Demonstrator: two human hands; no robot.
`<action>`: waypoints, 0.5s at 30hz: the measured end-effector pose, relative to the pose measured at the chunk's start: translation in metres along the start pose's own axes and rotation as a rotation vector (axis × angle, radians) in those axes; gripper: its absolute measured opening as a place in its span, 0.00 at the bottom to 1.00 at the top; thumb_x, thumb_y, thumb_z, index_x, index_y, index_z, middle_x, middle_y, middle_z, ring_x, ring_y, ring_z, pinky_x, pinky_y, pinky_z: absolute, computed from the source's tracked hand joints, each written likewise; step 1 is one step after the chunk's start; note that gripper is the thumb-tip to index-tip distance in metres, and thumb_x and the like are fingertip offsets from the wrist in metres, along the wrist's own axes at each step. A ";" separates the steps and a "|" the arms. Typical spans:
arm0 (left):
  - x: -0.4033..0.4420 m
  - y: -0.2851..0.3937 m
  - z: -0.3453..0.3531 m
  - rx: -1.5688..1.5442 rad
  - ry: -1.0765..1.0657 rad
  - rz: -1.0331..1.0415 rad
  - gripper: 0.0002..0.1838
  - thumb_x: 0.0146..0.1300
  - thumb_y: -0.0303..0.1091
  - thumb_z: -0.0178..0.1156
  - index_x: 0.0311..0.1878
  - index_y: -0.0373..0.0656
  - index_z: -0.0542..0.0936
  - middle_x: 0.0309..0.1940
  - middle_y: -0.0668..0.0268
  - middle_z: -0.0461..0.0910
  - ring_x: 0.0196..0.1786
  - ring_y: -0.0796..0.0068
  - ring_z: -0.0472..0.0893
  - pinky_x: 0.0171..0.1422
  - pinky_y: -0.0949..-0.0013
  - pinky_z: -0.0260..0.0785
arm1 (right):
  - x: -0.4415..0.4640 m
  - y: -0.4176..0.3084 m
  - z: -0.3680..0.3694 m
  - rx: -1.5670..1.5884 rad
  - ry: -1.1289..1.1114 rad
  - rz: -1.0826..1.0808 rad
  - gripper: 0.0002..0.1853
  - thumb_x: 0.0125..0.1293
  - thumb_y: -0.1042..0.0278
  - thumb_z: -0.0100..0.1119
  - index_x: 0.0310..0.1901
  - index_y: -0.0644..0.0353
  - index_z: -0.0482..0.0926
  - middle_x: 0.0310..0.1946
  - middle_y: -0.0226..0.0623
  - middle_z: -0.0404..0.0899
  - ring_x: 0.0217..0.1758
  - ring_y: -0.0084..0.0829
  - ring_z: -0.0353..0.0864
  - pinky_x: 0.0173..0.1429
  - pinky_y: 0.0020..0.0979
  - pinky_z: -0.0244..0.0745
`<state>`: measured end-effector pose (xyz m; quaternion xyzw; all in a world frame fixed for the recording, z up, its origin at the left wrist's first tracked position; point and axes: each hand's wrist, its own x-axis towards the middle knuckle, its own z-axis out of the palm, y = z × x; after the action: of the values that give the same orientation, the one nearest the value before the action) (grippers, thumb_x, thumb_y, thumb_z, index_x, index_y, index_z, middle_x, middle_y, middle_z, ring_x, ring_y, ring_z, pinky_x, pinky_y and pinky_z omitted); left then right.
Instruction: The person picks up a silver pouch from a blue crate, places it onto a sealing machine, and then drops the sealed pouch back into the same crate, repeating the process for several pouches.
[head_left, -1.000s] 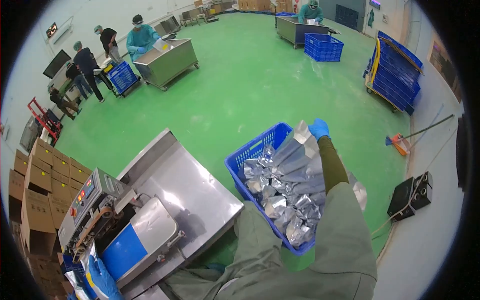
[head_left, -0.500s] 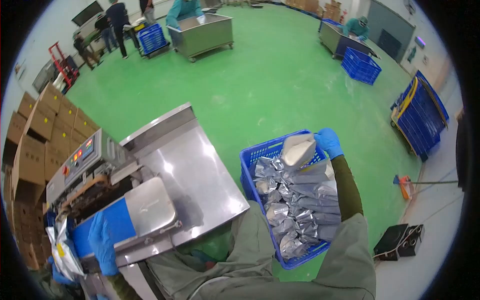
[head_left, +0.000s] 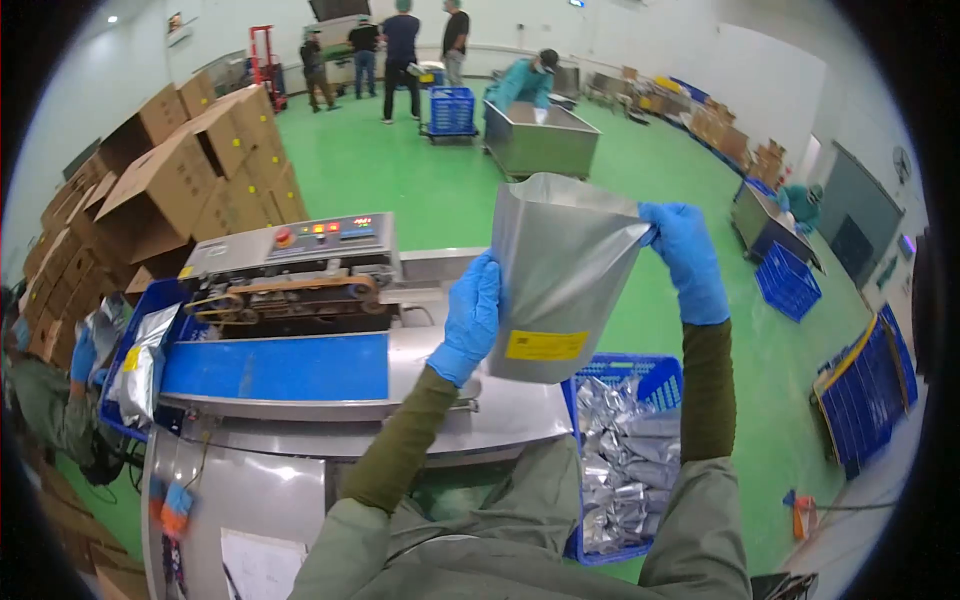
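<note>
A silver foil pouch (head_left: 560, 270) with a yellow label low on its front hangs upright before me, its top edge apart. My blue-gloved left hand (head_left: 468, 322) is closed on its left side, the fingertips partly hidden behind it. At the upper right corner, my blue-gloved right hand (head_left: 688, 262) pinches the foil. Below the pouch stands a blue plastic crate (head_left: 663, 375) full of several other silver pouches (head_left: 628, 455). To the left is a band sealing machine (head_left: 290, 262) with lit displays and a blue conveyor belt (head_left: 275, 367).
Another silver pouch (head_left: 150, 360) leans at the belt's left end, over a blue crate (head_left: 110, 410). A co-worker's gloved hand (head_left: 84, 352) is beside it. Stacked cardboard boxes (head_left: 165, 190) rise behind the sealer. Paper (head_left: 262, 565) lies on the steel table (head_left: 215, 510).
My right hand has lifted a pouch out of the crate to in front of me. My left hand has left the belt and taken hold of the pouch. The view has turned left and up.
</note>
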<state>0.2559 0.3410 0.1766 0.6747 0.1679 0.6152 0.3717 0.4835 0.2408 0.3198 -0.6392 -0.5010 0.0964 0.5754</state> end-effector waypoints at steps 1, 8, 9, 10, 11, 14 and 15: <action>0.000 0.003 -0.013 0.056 0.147 -0.036 0.19 0.67 0.38 0.50 0.52 0.32 0.73 0.45 0.52 0.78 0.46 0.65 0.77 0.53 0.66 0.67 | -0.005 0.001 0.020 0.080 -0.023 0.035 0.17 0.59 0.60 0.57 0.16 0.59 0.75 0.09 0.24 0.65 0.12 0.15 0.60 0.16 0.19 0.51; -0.030 -0.028 -0.102 0.090 0.537 -0.168 0.11 0.60 0.31 0.61 0.42 0.34 0.80 0.33 0.63 0.82 0.35 0.80 0.77 0.42 0.73 0.70 | -0.058 0.037 0.103 0.473 -0.156 -0.045 0.12 0.58 0.65 0.60 0.22 0.63 0.76 0.21 0.28 0.74 0.20 0.17 0.68 0.23 0.21 0.62; -0.031 -0.025 -0.102 0.165 0.478 -0.112 0.10 0.60 0.31 0.61 0.41 0.35 0.81 0.33 0.62 0.82 0.35 0.79 0.77 0.42 0.73 0.70 | -0.069 0.041 0.121 0.405 -0.259 -0.022 0.09 0.58 0.68 0.61 0.23 0.62 0.76 0.23 0.28 0.74 0.22 0.18 0.68 0.26 0.21 0.64; -0.031 -0.024 -0.099 0.170 0.471 -0.116 0.10 0.60 0.31 0.61 0.41 0.35 0.81 0.33 0.62 0.82 0.35 0.79 0.77 0.42 0.73 0.70 | -0.070 0.051 0.129 0.373 -0.304 -0.005 0.08 0.57 0.70 0.61 0.24 0.62 0.76 0.24 0.28 0.73 0.23 0.18 0.69 0.27 0.21 0.64; -0.029 -0.022 -0.095 0.189 0.461 -0.079 0.10 0.59 0.31 0.61 0.41 0.35 0.81 0.33 0.62 0.82 0.35 0.80 0.77 0.42 0.74 0.70 | -0.070 0.060 0.137 0.340 -0.349 0.011 0.07 0.57 0.71 0.61 0.25 0.62 0.75 0.25 0.28 0.73 0.24 0.18 0.69 0.28 0.22 0.65; -0.025 -0.023 -0.096 0.225 0.483 -0.011 0.10 0.59 0.31 0.62 0.41 0.35 0.81 0.33 0.62 0.82 0.34 0.80 0.77 0.41 0.74 0.70 | -0.053 0.080 0.135 0.222 -0.427 -0.155 0.04 0.56 0.74 0.63 0.29 0.62 0.76 0.26 0.27 0.73 0.26 0.18 0.70 0.31 0.22 0.67; -0.026 -0.022 -0.100 0.187 0.502 -0.053 0.10 0.59 0.31 0.62 0.41 0.35 0.81 0.33 0.63 0.82 0.34 0.80 0.77 0.41 0.73 0.71 | -0.056 0.080 0.132 0.189 -0.344 -0.189 0.04 0.56 0.74 0.62 0.29 0.62 0.76 0.25 0.27 0.73 0.26 0.18 0.70 0.31 0.22 0.67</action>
<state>0.1606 0.3674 0.1397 0.5278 0.3284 0.7351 0.2707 0.4065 0.2965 0.1853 -0.5067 -0.6382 0.1961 0.5454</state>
